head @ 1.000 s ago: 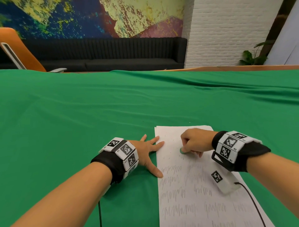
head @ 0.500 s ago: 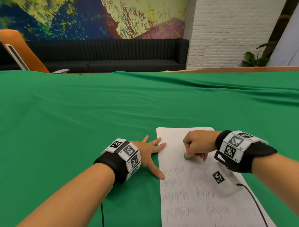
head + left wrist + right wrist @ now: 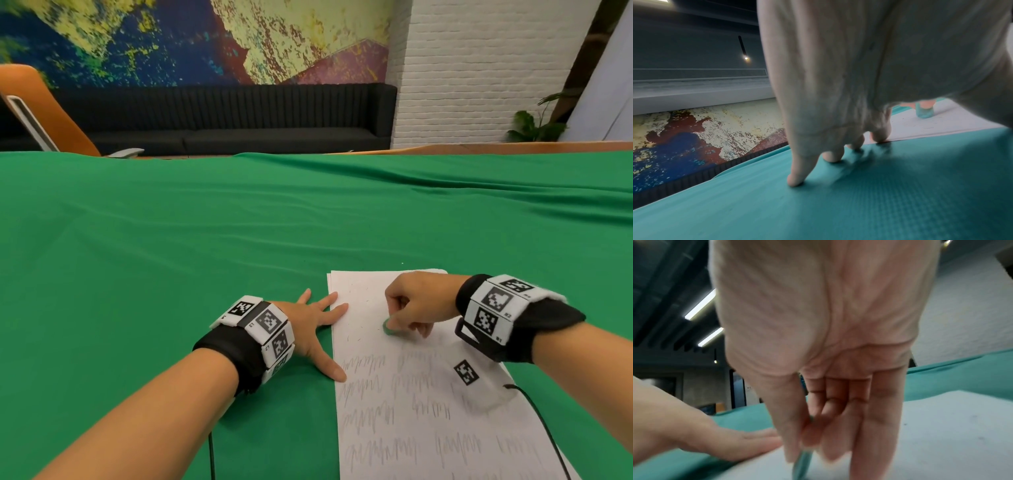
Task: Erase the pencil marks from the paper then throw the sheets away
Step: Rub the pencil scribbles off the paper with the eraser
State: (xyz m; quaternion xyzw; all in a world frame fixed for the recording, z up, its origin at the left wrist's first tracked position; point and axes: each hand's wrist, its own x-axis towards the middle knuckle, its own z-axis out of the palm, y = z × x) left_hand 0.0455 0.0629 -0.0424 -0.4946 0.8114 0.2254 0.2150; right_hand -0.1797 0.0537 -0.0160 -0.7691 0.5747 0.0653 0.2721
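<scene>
White sheets of paper lie on the green cloth, with rows of grey pencil scribbles over the near part and a mostly bare top strip. My right hand pinches a small green eraser and presses it onto the paper just above the first scribble row. In the right wrist view the eraser sits between thumb and fingers, blurred. My left hand lies flat with spread fingers at the paper's left edge, fingertips on that edge. From the left wrist the eraser shows beyond.
A green cloth covers the whole table. A white tagged block with a black cable rests on the paper under my right wrist. A black sofa and an orange chair stand beyond the far edge.
My right hand has shifted the eraser slightly back and forth on the paper's upper part. The left hand has stayed flat at the paper's left edge.
</scene>
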